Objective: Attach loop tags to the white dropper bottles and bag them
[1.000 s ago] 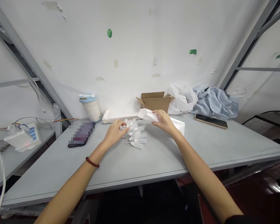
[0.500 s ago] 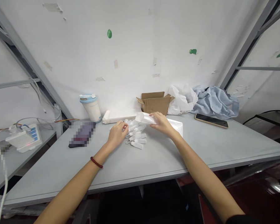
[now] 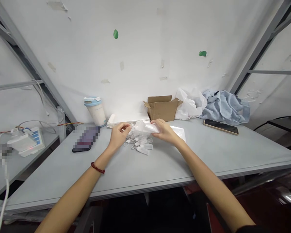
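My right hand (image 3: pixel 165 131) is closed around a clear plastic bag (image 3: pixel 145 126), holding it tilted low above the table, its near end pointing left. My left hand (image 3: pixel 119 136) is at the left end of the bag, with thumb and index finger pinched. Something small and clear shows at those fingertips, but I cannot make out what it is. Below both hands lies a loose pile of small translucent plastic tags (image 3: pixel 143 151) with thin loops. The bag hides part of the pile. Beneath my right wrist a white plastic sheet or packet (image 3: pixel 180 132) lies flat.
Behind the pile stand a stack of white trays (image 3: pixel 113 120) and an open cardboard box (image 3: pixel 163 110). A cup (image 3: pixel 98 114) and a blurred dark phone (image 3: pixel 87 139) are left. Rightward are a white plastic bag (image 3: pixel 190 105), blue cloth (image 3: pixel 224 106) and a phone (image 3: pixel 220 126).
My right hand has lowered the clear bag and brought it slightly left, over the tags. My left hand has shifted a little left, still pinched. The view has moved slightly.
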`<state>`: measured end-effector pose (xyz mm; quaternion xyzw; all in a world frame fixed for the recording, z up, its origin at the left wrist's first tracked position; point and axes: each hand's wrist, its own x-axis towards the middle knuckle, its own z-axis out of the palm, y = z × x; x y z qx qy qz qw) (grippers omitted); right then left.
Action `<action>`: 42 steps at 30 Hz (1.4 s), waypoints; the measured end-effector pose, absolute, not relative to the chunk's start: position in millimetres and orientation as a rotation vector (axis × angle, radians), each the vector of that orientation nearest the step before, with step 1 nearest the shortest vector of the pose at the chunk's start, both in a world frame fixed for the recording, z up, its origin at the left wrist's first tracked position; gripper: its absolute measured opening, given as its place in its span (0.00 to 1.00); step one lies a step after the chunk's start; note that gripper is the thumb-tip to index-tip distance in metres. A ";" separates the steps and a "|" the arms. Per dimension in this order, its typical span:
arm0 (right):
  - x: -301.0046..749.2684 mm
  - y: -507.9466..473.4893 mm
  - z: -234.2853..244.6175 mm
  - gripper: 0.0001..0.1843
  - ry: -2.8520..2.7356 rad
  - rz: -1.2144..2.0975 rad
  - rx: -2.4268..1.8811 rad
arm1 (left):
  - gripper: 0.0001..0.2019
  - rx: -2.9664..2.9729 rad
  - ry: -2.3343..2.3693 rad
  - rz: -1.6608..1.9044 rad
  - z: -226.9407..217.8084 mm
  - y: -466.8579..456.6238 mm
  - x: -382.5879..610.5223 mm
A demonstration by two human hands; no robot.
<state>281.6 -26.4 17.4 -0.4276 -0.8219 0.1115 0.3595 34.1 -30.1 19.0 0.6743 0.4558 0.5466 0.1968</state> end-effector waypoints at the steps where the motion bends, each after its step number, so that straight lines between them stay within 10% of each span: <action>1: 278.7 -27.8 16.9 0.23 -2.129 0.292 -1.067 | 0.09 1.911 1.257 1.479 17.4 -29.9 35.3; 12: 285.3 -23.0 19.7 0.21 -1.982 0.218 -1.156 | 0.09 1.929 1.519 1.376 29.8 -25.3 20.2; 20: 288.7 -18.7 16.3 0.21 -1.972 0.162 -1.214 | 0.20 1.672 1.541 0.647 24.9 -21.0 14.1; 42: 286.3 -18.8 12.3 0.21 -2.039 0.139 -1.222 | 0.16 1.733 1.602 0.629 23.1 -22.4 17.2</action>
